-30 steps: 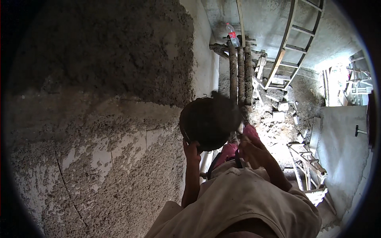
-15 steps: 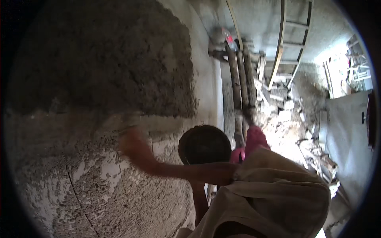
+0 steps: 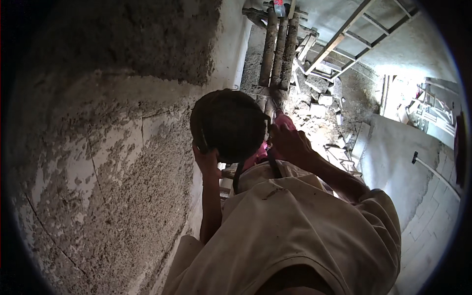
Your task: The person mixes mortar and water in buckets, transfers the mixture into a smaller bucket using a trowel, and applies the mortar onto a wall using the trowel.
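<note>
A round dark bucket (image 3: 228, 125), its inside too dark to make out, is held up in front of my body, close to the wall. My left hand (image 3: 207, 161) grips its near left edge, with the fingers partly hidden underneath. On the opposite side my right hand (image 3: 291, 143) is closed at the bucket's rim, by a small dark lug or handle end. At the left, the wall carries a patch of dark, wet-looking plaster (image 3: 162, 39) above a rough, flaking surface (image 3: 132, 172).
Wooden poles (image 3: 281, 54) lie side by side ahead, with a clear bottle (image 3: 279, 7) at their far end. A wooden ladder (image 3: 344, 42) leans at the upper right. Rubble (image 3: 322, 101) covers the floor below it. A long-handled tool (image 3: 435, 174) is at the right.
My right hand, a blur before the wall half a second ago, has come back right to the bucket's rim. The bucket has moved up and left in view, and the view has shifted.
</note>
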`<state>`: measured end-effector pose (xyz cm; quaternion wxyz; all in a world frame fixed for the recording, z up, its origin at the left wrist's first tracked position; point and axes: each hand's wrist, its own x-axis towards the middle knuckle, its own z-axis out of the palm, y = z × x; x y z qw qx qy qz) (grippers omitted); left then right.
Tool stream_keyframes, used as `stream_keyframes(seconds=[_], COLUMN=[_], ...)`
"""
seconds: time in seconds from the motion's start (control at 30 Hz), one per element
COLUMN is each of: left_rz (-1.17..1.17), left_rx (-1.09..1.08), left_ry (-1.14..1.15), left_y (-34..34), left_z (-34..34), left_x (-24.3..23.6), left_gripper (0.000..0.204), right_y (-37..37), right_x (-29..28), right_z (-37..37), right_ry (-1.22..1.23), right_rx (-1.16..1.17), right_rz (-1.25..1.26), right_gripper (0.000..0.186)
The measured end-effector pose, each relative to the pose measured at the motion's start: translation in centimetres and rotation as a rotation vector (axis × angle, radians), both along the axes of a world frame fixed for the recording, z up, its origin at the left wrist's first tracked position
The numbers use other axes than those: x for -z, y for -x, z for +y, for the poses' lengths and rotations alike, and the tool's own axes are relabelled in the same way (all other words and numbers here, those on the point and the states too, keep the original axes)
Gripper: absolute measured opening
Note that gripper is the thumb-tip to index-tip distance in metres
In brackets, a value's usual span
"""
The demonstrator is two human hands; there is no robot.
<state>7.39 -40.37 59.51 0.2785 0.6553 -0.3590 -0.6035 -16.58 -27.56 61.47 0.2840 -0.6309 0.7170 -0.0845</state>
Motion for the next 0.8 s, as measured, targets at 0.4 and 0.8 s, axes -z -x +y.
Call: stream_keyframes(seconds=[0.4,0.8], left_rz=[-0.379,-0.040], left_rx=[0.531,0.507], left_ry=[0.397,0.128], left_y=[6.6,6.7], left_z=[-3.3,-5.1], left_x=[-0.4,2.2], left_gripper=[0.087,0.076], right_y=[1.6,1.6], right_x=[13.0,6.7], right_z=[-0.6,2.1], right_ry=[0.275,-0.434], right_rx=[-0.108,0.416], right_rz=[-0.450,-0.917], right_gripper=[0.027,0.028])
